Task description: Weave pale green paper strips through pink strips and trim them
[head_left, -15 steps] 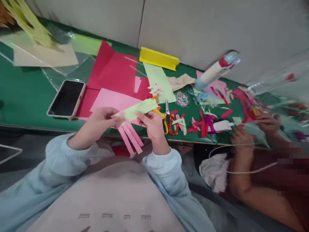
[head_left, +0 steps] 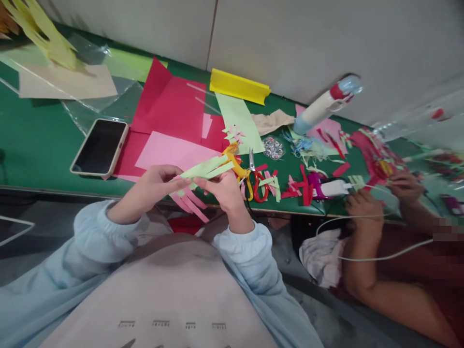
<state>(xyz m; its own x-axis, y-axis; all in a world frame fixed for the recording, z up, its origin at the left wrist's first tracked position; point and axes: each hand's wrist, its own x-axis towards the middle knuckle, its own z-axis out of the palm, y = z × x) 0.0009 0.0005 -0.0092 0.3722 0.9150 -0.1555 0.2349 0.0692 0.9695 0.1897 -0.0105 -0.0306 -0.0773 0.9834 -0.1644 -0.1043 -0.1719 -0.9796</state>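
My left hand (head_left: 154, 188) is closed in a pinch on woven paper strips, near their crossing. Light green paper strips (head_left: 205, 168) run up to the right from the fingers, fanned apart. Pink paper strips (head_left: 192, 200) hang below the hands. Right beside it, my right hand (head_left: 226, 191) pinches the green strips by thumb and fingers; its fingertips are partly hidden. Scissors (head_left: 260, 187) with red and yellow handles lie just right of my right hand. A yellow-orange tool (head_left: 237, 166), partly covered, rests behind the strips.
On the green table (head_left: 39, 137) lie a phone (head_left: 99, 147), red paper (head_left: 174, 108), pink paper (head_left: 177, 150), a folded yellow piece (head_left: 239, 86), a bag of beads (head_left: 273, 148) and paper scraps. A bottle (head_left: 326, 106) stands behind. At right, a co-worker's hands (head_left: 364, 208) work near a cable.
The flat green strips have spread apart into a fan. My right hand has shifted left, closer to my left hand, and the pink strips have swung and bent.
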